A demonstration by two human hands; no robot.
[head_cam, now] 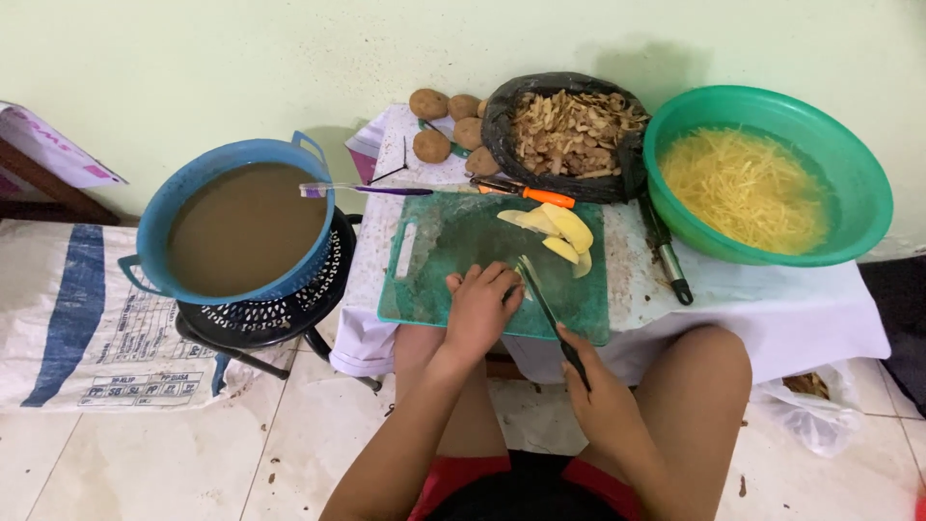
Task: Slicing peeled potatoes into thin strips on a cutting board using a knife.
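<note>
The knife point(542, 304) lies with its blade across the near right part of the green cutting board point(439, 275), its dark handle reaching back over the board's front edge. The right hand point(598, 391) has its fingers clenched round that handle. The left hand point(479, 307) rests knuckles-up on the board just left of the blade, fingers curled down over something on the board; what lies under them is hidden.

Farther back on the board, pale yellow potato slices point(555, 230) lie in a loose stack, apart from both hands. An orange-handled peeler point(526, 192) lies at the board's far edge, and a purple-handled tool point(367, 190) reaches from there to the rim of the blue basin.

The board sits on a low surface covered with a white cloth point(772, 309). Behind the board stands a black bag of potato peelings point(569, 130), with whole unpeeled potatoes point(446, 123) to its left. To the right, a green bowl point(863, 183) holds water and thin potato strips point(743, 188). A dark-handled utensil point(667, 256) lies between board and bowl.

Left of the surface, a blue basin point(159, 217) of brown water rests on a black stool point(289, 318). A printed white sack point(72, 318) lies on the tiled floor.
</note>
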